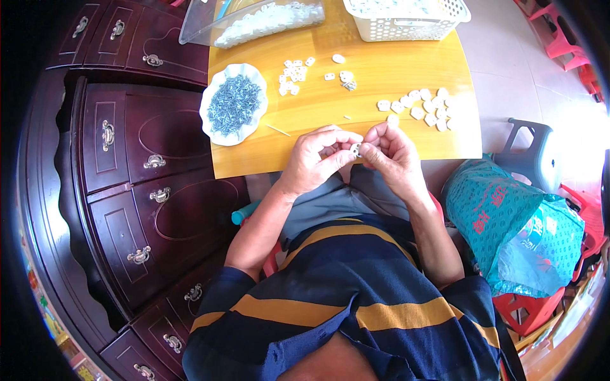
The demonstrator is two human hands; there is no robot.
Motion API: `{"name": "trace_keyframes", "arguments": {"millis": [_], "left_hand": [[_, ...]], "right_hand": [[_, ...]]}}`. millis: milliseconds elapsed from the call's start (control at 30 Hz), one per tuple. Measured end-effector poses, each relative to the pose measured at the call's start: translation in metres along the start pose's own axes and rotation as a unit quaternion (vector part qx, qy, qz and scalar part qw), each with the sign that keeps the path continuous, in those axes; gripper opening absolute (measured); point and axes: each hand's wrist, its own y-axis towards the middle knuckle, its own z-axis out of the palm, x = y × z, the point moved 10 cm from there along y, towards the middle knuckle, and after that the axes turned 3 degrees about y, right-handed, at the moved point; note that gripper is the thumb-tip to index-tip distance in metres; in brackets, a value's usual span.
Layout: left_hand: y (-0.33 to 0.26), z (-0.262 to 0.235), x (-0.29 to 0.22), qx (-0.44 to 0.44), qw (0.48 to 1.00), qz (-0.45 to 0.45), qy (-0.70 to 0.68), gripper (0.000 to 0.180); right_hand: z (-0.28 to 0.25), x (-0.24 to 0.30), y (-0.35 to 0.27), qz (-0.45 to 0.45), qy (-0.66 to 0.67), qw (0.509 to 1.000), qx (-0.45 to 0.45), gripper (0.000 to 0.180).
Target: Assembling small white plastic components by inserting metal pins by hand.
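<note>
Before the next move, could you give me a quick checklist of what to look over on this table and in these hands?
1. White piece held: ok, at the fingertips of both the left hand and the right hand.
2. Anything fitted into that piece: cannot tell, the fingers cover much of it.
3. Metal pieces gathered: ok, heaped in the scalloped dish at the table's left.
4. Rounded pieces stacked neatly: not ok, they lie spread out on the right side.
5. Basket away from the hands: ok, it stands at the far edge.
</note>
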Motion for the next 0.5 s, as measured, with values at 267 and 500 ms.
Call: {"name": "trace_keyframes", "arguments": {"millis": [267, 500], "left_hand": [[0.003, 0.006, -0.002, 0.013, 1.0, -0.02, 0.019, 0.03], [0.0, 0.017, -0.055, -0.101, 0.923, 0.161, 0.334, 0.06]], "right_hand": [[-0.001, 0.001, -0.001, 0.0, 0.054, 0.998, -0.033, 0.012], [-0.003, 0.008, -0.004, -0.035, 0.1, 0.991, -0.085, 0.011]]}}
